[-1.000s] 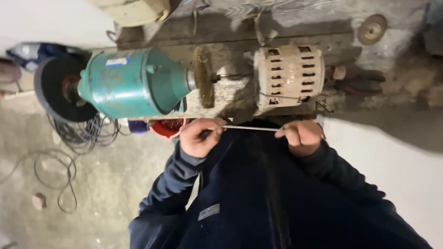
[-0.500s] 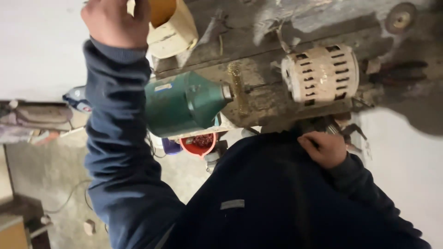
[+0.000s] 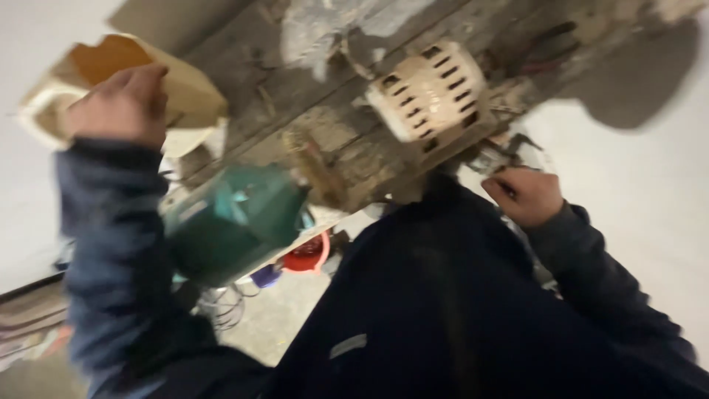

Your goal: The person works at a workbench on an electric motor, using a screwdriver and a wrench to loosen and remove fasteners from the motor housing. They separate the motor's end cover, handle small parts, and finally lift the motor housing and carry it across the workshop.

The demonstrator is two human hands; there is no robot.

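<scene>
My left hand [image 3: 118, 103] is raised at the upper left, with its fingers curled over the rim of a tan cardboard box [image 3: 185, 85]. My right hand [image 3: 524, 193] is a closed fist at the front edge of the worn wooden bench [image 3: 332, 140]. It sits just below a cream, slotted electric motor [image 3: 432, 100]. Blur hides whether anything is inside the fist. A green motor [image 3: 229, 222] lies on the bench between my arms, below my left hand. My dark jacket fills the lower middle of the view.
A red bowl [image 3: 306, 255] and a small blue thing [image 3: 264, 275] sit below the bench. Loose cable [image 3: 221, 307] lies on the concrete floor. A dark hand tool [image 3: 546, 44] lies on the bench beyond the cream motor. The view is tilted and blurred.
One second ago both hands held a thin pale rod at the bench edge. My left hand has let go and risen to the tan box. My right hand has stayed by the cream motor.
</scene>
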